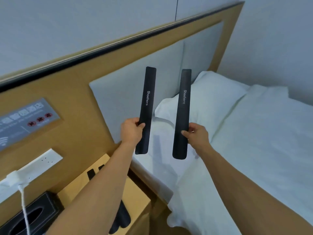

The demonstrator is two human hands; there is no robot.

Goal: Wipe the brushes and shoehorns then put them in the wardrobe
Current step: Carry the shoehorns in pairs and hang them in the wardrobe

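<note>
Your left hand [131, 130] pinches the left shoehorn [147, 109] about a third up from its lower end, thumb on the printed face, fingers curled behind; your right hand [197, 135] does the same on the right shoehorn [183, 112], thumb at its right edge, fingers wrapped behind where you can't see them. Both grips are closed on the strips, no slack visible. The two shoehorns stand near upright in the centre of the frame, side by side, apart, not touching, each printed "Shoehorn" down its length, held in the air in front of the padded headboard [122, 89] and above the white pillow [210, 99] and bed [254, 150]. They look like thin, stiff black strips, light, likely smooth and a bit slippery, so a pinch across the width near the middle or lower third should hold; gripping at a far end would probably let it swing. Not fragile by the look. Lower left of the frame: wooden nightstand [135, 197] with some dark items on it, partly hidden by your left forearm, can't tell if they're brushes; a black tissue box [33, 216] at the bottom left edge, a wall socket [40, 161] with a white plug and cord, and a grey sign [28, 117] at the left edge. No cloth and no wardrobe in view, so wiping and stowing look not yet done.
</note>
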